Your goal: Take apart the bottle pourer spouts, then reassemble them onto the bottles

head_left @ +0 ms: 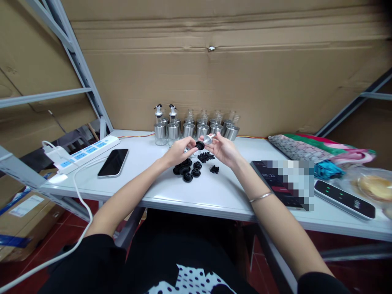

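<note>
My left hand (180,151) pinches a round black stopper (200,145) between thumb and fingers. Close beside it, my right hand (225,150) is closed around a silver pourer spout (208,139), whose end points toward the stopper. Whether the two parts touch is hard to make out. Below the hands lie a pile of black stoppers (187,175), a cluster of small black pieces (206,157) and a smaller heap of black bits (214,169). Behind stand several glass bottles with metal sleeves (202,131); two at the left carry pourer tops (173,109).
At left on the white table (171,196) lie a phone (113,163) and a power strip (88,153) with a white cable. To the right are a tablet-like device (272,179), a dark-faced device (344,199), folded cloth (330,146) and a plastic-wrapped item (375,185). Cardboard (232,73) stands behind.
</note>
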A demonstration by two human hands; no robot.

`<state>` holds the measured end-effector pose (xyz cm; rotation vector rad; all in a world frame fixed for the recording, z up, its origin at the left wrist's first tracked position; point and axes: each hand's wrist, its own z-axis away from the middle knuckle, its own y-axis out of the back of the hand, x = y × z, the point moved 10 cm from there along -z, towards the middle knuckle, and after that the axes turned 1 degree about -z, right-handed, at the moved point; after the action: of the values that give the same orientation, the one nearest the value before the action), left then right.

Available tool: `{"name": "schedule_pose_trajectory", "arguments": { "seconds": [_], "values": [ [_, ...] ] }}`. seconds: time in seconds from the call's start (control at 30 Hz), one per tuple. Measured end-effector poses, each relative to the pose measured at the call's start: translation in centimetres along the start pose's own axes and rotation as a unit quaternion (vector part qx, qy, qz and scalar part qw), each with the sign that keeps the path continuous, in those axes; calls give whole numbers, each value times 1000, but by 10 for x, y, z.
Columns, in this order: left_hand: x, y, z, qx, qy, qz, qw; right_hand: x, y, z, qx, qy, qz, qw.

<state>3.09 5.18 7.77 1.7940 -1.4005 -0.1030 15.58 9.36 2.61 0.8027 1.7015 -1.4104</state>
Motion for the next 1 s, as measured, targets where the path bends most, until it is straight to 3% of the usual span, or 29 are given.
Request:
{"name": "schedule_pose_trajectory", "arguments": {
  "seconds": [0.73, 0.9, 1.0],
  "values": [
    [-17, -8, 0, -9, 49, 83, 995, 8, -28, 8, -126, -19, -9, 992],
    [-16, -4, 1, 25, 8, 72, 997, 6, -29, 11, -134, -27, 2, 991],
    [-5, -3, 1, 13, -36, 44, 998, 8, -31, 13, -145, -48, 13, 988]
  ]
}}
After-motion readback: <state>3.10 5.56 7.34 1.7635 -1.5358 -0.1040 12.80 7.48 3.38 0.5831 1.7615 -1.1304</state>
